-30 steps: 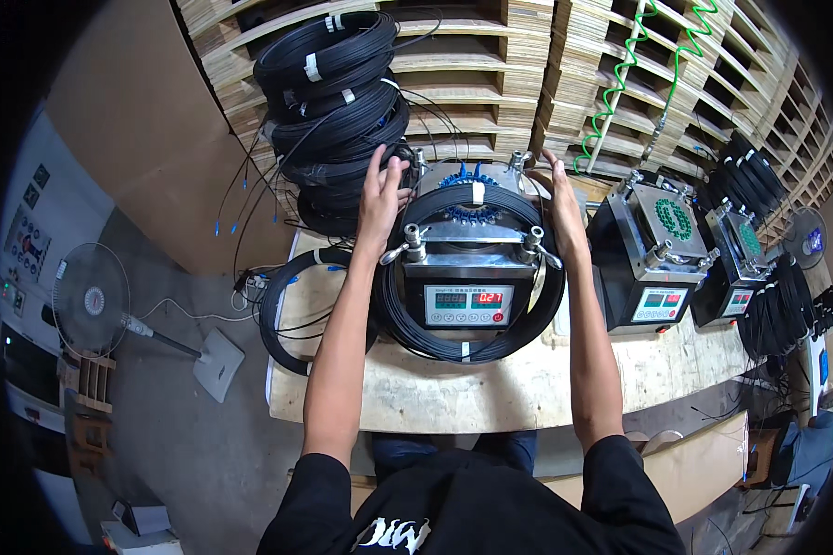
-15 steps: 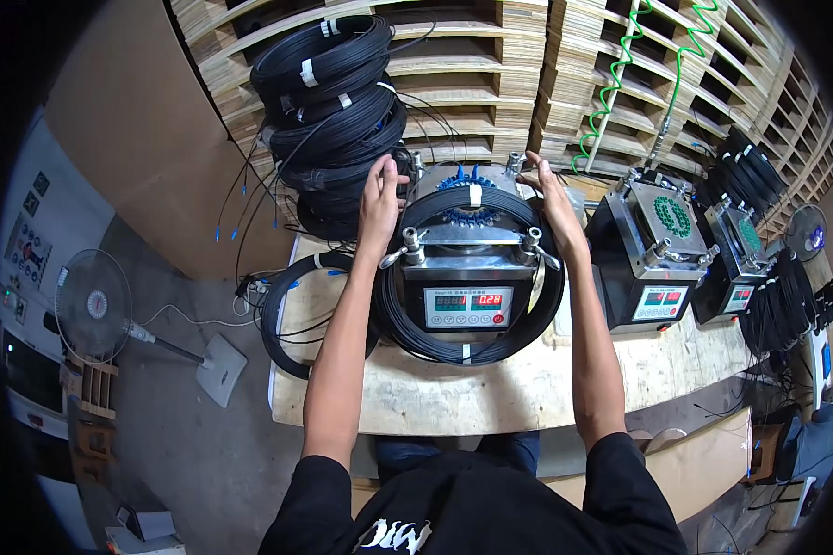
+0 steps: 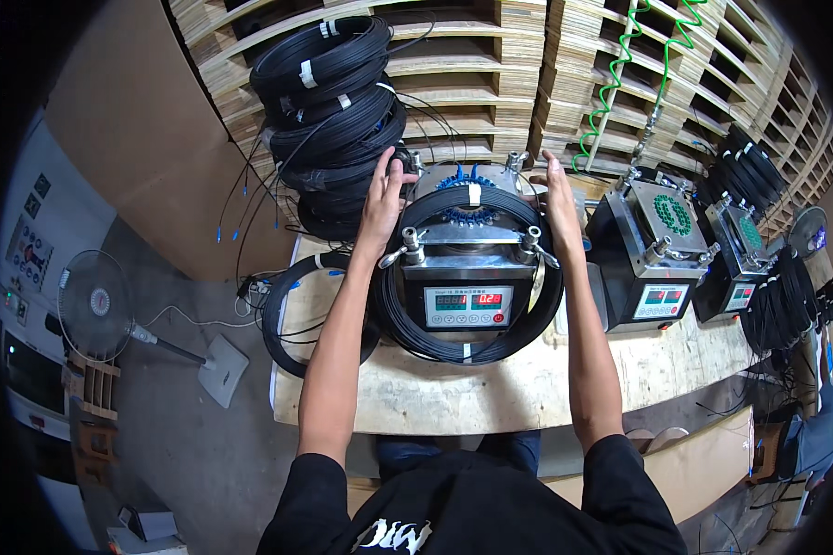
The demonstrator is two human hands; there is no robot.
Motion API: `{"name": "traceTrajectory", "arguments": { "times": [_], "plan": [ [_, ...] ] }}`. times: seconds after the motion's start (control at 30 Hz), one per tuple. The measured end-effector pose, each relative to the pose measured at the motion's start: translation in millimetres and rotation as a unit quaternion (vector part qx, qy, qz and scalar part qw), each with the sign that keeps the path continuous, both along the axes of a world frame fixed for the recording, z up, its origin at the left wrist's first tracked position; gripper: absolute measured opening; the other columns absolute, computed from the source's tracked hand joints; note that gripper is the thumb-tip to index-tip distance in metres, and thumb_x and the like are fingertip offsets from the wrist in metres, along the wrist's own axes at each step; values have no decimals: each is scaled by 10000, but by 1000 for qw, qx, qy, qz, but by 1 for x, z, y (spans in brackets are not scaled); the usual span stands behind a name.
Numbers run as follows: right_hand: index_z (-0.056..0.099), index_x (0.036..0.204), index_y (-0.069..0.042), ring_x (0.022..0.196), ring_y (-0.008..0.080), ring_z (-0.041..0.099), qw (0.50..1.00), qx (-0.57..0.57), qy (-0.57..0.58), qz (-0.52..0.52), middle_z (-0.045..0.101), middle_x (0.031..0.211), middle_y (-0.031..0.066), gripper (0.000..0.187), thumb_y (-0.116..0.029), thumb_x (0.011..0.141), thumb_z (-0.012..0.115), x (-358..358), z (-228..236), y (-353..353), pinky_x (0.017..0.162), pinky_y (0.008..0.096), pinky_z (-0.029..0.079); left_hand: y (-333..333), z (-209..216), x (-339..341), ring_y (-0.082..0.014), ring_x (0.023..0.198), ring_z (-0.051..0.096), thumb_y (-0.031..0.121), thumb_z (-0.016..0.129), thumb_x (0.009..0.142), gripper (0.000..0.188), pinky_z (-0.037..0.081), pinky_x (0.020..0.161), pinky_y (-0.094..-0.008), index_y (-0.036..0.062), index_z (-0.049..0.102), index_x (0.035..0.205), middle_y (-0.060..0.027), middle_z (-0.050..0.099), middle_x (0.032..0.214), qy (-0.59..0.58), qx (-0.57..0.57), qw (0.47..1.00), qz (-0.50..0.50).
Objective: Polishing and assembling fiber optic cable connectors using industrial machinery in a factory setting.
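A polishing machine [image 3: 453, 257] with a metal top and a lit front panel [image 3: 469, 306] stands on the bench in front of me. A black cable coil [image 3: 552, 319] hangs around its front, with white ties at top and bottom. Blue connectors [image 3: 469, 218] sit in a ring on the machine's top plate. My left hand [image 3: 381, 205] is raised beside the machine's left side, fingers apart and upright. On the right side my right hand [image 3: 561, 205] is likewise open, its fingers stretched upward. Neither hand visibly holds anything; whether fingertips touch the machine's far corners I cannot tell.
Tall stacked black cable coils [image 3: 329, 120] stand at the back left; a smaller coil [image 3: 273, 328] lies on the wooden bench [image 3: 416, 398]. Two similar machines [image 3: 662, 250] stand to the right. Pallets [image 3: 444, 83] rise behind, with green spiral hoses [image 3: 611, 83]. A fan [image 3: 97, 301] stands left.
Both hands have shifted slightly, staying at the machine's sides with their fingers a little more upright. The cable coil and machine have not moved.
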State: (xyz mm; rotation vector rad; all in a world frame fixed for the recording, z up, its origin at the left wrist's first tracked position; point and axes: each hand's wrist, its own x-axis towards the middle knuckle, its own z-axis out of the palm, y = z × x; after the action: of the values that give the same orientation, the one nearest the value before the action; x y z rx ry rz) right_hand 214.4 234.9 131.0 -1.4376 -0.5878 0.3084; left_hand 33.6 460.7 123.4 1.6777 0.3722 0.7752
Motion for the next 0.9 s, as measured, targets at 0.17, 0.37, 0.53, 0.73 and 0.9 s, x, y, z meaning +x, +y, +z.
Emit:
{"name": "traceTrajectory", "arguments": {
  "times": [0.17,0.37,0.53,0.73,0.9],
  "plan": [
    [394,1546,-88,1194,251,547,997,-45,-56,22,534,1357,226,739,-631,1046,354,7,-3,1,963,371,495,1,-4,3,-113,839,636,570,400,1060,656,525,735,-262,105,412,1522,-112,661,1099,-4,-16,996,91],
    [378,1558,-126,1103,238,592,997,14,-5,76,468,1504,213,735,-642,1035,373,11,-5,1,1006,372,440,-3,0,0,-167,871,664,556,418,1059,671,546,790,-293,98,366,1547,-147,639,1197,2,-47,995,92],
    [370,1554,-112,1196,283,593,996,52,48,50,507,1392,249,721,-620,1042,382,5,-3,-1,956,381,534,-11,9,-1,-184,1155,611,574,425,1050,731,514,914,-325,127,261,1606,-171,600,1367,-5,-21,1000,15],
    [425,1518,-86,1088,242,609,1000,16,-13,-8,528,1306,194,680,-583,1054,402,1,-1,1,840,342,567,-8,6,-2,-125,979,636,539,456,1054,713,521,857,-313,101,290,1591,-125,704,1159,-8,20,1000,17],
    [412,1535,-112,1167,245,582,998,-20,-63,5,494,1396,160,681,-594,1054,386,11,-8,1,884,345,533,-5,4,0,-127,953,644,562,468,1041,732,521,797,-287,52,356,1554,-119,709,1090,-1,-5,998,59]
  ]
}}
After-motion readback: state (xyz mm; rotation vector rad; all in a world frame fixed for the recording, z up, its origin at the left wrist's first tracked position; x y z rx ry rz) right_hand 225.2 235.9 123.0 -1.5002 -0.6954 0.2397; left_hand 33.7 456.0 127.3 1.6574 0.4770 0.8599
